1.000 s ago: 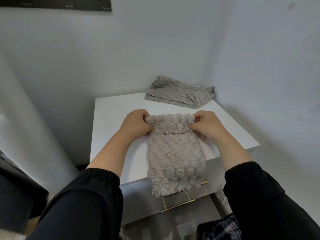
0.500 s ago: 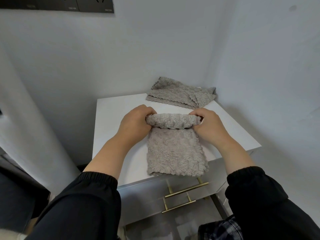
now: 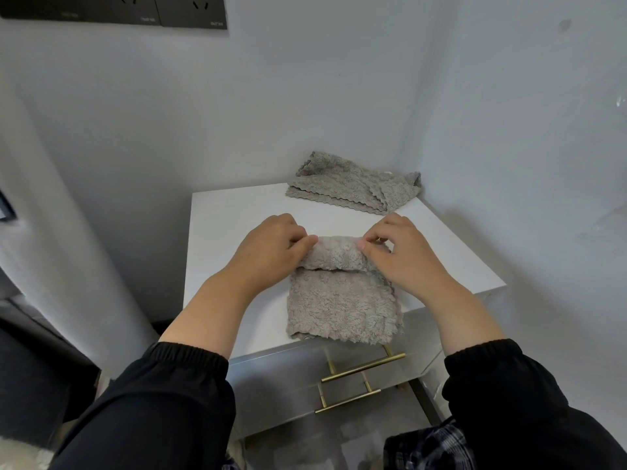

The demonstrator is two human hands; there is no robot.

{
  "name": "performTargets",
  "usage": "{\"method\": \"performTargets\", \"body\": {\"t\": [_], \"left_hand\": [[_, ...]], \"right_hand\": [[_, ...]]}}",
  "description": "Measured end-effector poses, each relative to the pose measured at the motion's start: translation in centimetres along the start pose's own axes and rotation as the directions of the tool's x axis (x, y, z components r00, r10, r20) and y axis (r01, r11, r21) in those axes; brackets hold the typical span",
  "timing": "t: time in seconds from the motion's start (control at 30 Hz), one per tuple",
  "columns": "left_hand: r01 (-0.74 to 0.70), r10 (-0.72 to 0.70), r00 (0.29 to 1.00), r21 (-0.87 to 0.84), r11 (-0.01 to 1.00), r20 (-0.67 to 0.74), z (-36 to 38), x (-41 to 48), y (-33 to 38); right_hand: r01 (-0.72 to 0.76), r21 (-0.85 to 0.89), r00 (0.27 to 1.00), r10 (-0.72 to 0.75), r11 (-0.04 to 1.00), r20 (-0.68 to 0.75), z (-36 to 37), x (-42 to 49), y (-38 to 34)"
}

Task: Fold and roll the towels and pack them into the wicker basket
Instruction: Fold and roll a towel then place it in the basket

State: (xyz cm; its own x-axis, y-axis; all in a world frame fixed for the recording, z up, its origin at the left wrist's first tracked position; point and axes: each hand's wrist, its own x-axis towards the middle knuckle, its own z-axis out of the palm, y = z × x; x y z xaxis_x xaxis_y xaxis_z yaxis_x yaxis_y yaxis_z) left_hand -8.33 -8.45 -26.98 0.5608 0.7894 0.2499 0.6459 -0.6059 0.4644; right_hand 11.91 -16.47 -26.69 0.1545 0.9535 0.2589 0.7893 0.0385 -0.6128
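1. Two bare hands work on one fluffy grey-beige towel (image 3: 339, 307), which lies on the flat white top of a small cabinet (image 3: 220, 232), in the middle towards the front.
2. Its long axis runs from the person straight away towards the wall. The near short edge lies along the cabinet's front edge and overhangs it slightly.
3. At the far end the towel is turned up into a thick roll (image 3: 334, 256). The roll's axis lies crosswise, left to right, at a right angle to the towel's length. The nearer part lies flat and unrolled.
4. Left hand (image 3: 271, 252): the fingers are pressed together and curled over the left end of the roll, with the fingertips on top of it.
5. Right hand (image 3: 403, 262): the thumb and bent fingertips pinch the right end of the roll, the knuckles raised and the palm over the towel's right edge.
6. Both forearms are bare up to black elastic-cuffed sleeves (image 3: 190, 361).
7. A second grey towel with scalloped edges (image 3: 346, 191) lies loosely folded at the far right corner of the top, against the wall and well apart from the hands.
8. Below the top, two thin brass bar handles (image 3: 363, 368) cross the grey drawer fronts.
9. Dark socket plates (image 3: 190, 10) sit high on the white wall.
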Motion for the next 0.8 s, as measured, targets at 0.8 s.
{"method": "performTargets", "body": {"t": [0.8], "left_hand": [[0.324,-0.210,0.936,-0.461,0.826,0.282,-0.6,-0.1,-1.6]], "right_hand": [[-0.167,-0.025,0.970,0.169,0.986,0.177,1.0,0.4,1.6]]}}
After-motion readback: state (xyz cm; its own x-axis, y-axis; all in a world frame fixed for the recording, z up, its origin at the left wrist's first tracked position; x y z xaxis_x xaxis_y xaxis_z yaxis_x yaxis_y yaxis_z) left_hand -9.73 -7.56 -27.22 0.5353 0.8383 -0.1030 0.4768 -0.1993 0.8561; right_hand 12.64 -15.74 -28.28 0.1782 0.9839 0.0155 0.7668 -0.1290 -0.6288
